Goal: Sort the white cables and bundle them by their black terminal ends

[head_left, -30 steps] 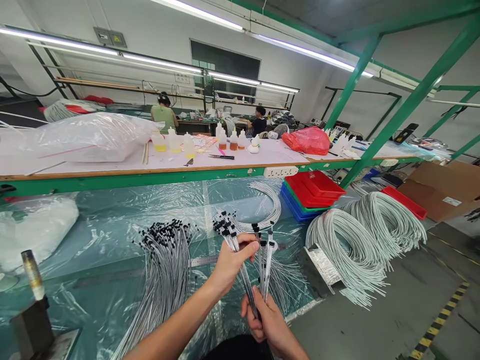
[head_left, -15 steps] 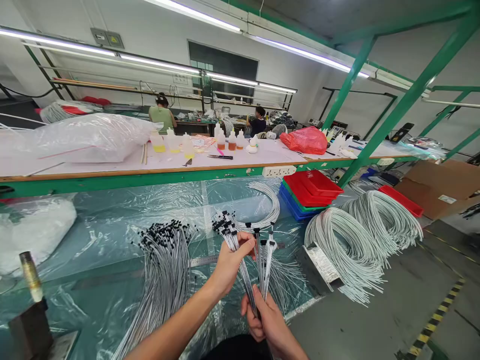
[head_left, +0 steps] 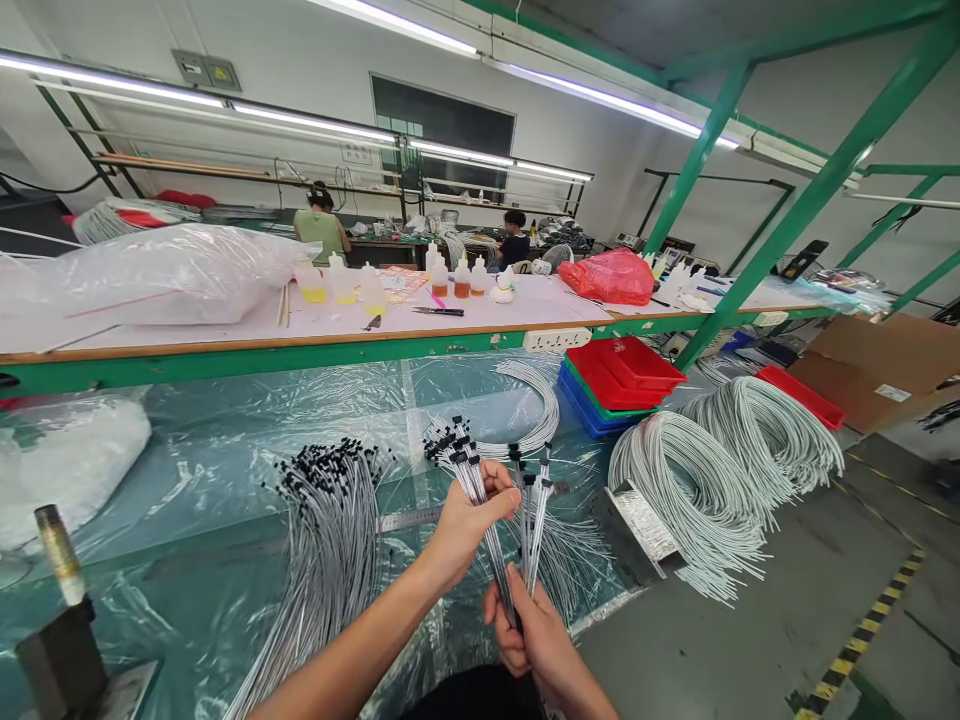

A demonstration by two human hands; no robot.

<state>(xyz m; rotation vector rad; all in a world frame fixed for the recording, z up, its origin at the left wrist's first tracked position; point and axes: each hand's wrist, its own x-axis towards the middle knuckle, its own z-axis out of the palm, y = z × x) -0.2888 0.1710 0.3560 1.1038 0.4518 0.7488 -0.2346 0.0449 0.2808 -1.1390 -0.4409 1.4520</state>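
My left hand (head_left: 461, 530) is closed round a bundle of thin grey cables with black tips (head_left: 459, 458), which fans up and to the left above its fingers. My right hand (head_left: 534, 640) grips the lower stems of the same cables, and a few black-tipped cables (head_left: 534, 505) stand upright out of it. Both hands are held over the front edge of a bench covered in clear plastic sheet (head_left: 225, 470). A large pile of the same black-tipped cables (head_left: 330, 530) lies on the bench to the left of my hands.
Coils of white cable (head_left: 697, 490) lie on the right, with stacked red, green and blue trays (head_left: 619, 385) behind them. A metal ruler (head_left: 405, 520) lies on the bench. A raised shelf (head_left: 300, 340) holds bottles, scissors and bags. Two people work at a far bench.
My left hand has shifted slightly along the bundle, its fingers working at the cable tips. My right hand keeps its grip. The view has drifted a little.
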